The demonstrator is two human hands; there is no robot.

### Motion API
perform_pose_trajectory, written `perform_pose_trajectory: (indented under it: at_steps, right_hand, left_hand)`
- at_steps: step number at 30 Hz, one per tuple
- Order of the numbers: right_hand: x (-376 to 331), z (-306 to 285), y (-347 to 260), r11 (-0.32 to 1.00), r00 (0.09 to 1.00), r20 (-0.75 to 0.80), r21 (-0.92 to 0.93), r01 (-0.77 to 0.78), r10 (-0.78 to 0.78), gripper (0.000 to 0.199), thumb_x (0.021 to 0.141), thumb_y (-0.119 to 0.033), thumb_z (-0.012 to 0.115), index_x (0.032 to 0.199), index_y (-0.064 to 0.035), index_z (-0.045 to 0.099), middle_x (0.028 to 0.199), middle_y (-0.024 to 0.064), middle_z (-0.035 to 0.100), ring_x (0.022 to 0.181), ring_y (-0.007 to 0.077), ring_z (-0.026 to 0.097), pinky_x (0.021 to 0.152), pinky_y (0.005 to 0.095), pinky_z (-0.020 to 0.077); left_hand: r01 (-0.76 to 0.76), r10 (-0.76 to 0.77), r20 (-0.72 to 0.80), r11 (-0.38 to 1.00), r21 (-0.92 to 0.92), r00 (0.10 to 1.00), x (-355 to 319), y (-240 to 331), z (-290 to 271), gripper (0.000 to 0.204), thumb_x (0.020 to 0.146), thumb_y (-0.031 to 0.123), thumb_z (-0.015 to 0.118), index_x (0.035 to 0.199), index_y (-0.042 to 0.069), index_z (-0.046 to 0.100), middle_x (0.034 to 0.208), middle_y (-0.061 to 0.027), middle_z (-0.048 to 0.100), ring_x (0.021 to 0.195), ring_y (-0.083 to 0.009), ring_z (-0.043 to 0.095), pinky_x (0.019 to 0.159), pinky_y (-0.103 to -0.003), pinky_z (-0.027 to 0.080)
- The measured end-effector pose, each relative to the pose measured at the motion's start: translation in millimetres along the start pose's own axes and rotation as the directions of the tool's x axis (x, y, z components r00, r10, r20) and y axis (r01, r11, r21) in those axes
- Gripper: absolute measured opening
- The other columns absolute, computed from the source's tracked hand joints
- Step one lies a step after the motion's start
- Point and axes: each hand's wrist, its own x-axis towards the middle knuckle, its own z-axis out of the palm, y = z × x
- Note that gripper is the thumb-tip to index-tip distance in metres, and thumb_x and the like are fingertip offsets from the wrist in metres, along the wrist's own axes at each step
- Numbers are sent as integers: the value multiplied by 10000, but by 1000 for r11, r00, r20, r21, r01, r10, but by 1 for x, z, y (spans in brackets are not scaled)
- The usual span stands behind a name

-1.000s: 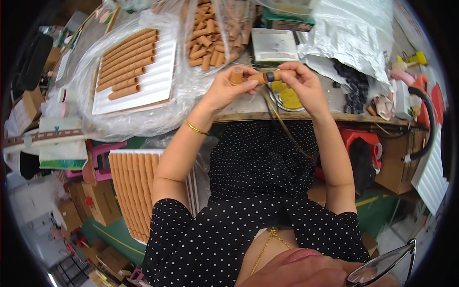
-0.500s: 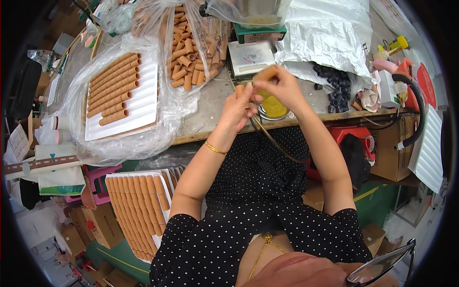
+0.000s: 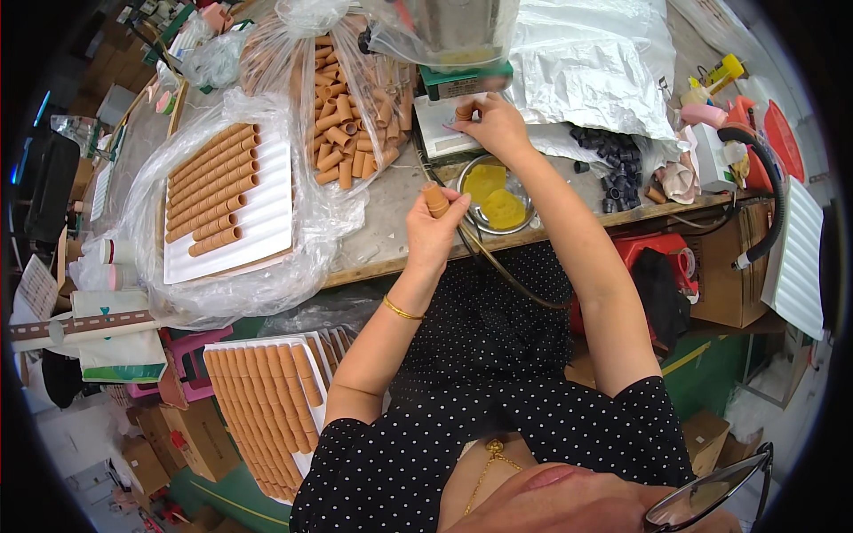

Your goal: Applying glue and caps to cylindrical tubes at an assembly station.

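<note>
In the head view, your left hand (image 3: 437, 233) sits just left of the frame's centre, raised over the near edge of the workbench (image 3: 391, 222), its fingers closed around a short orange-brown tube (image 3: 434, 199) that stands nearly upright out of the top of your grip. Your right hand (image 3: 494, 124) reaches farther up the frame, above centre, with its fingertips pinched together on a second small orange-brown tube (image 3: 464, 112), held over a white flat box (image 3: 437, 129) lying on the bench. Between and just below your two hands lies a round metal dish (image 3: 526, 222) holding two yellow pads (image 3: 494, 194). A thin dark cable (image 3: 498, 266) runs from near your left hand down across your lap. Up and left of your left hand, a clear plastic bag (image 3: 342, 115) holds a loose heap of the same orange tubes, and farther left a white tray (image 3: 267, 209) wrapped in plastic carries tubes laid in neat rows. In the lower left of the frame, below the bench edge, another tray of rowed tubes (image 3: 262, 400) rests beside your left arm. To the right of your right forearm, small black caps (image 3: 613, 160) are scattered on the bench near a crumpled silver bag (image 3: 586, 71).
</note>
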Motion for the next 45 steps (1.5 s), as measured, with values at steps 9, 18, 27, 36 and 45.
perform_pose_trajectory:
  at_steps: [9,18,27,36,45]
  right_hand:
    - [0,-9,-5,1000,1000,0,-14,5,-5,362,623,-394,753,799,-90,670,880,90,611,825,272,607,701,380,490]
    - [-73,-54,-33,789,755,597,588,-180,-273,365,685,-253,781,911,-1,644,804,10,570,696,73,492,623,241,429]
    - [-100,-70,-33,617,786,514,754,-224,-344,296,828,-101,640,1102,-17,562,835,18,588,729,54,522,680,221,455]
    - [-122,-65,-33,634,865,477,720,-283,-155,223,834,-125,629,1020,-5,603,778,-29,571,656,41,460,593,191,392]
    - [-113,-85,14,918,964,265,382,-104,0,316,808,-106,651,1110,-58,571,743,-12,497,662,72,453,594,213,395]
  left_hand:
    - [-65,65,16,998,-22,998,-9,-7,11,160,792,79,686,863,38,550,741,1,570,625,-60,502,560,-199,412]
    - [104,-66,167,966,-236,984,-1,16,-23,333,872,94,596,1164,-17,484,1046,-111,583,850,-155,610,718,-254,522]
    - [324,-210,443,925,-200,872,-9,7,-23,360,811,49,660,1129,-49,524,989,-105,617,854,-161,626,758,-258,532]
    - [-87,39,354,989,121,934,-21,1,-14,338,767,46,707,1081,7,588,918,-21,628,827,-78,569,736,-223,479]
    - [-70,30,288,989,130,957,-7,4,-32,389,702,60,734,1040,44,541,962,-46,577,784,-111,549,701,-255,486]
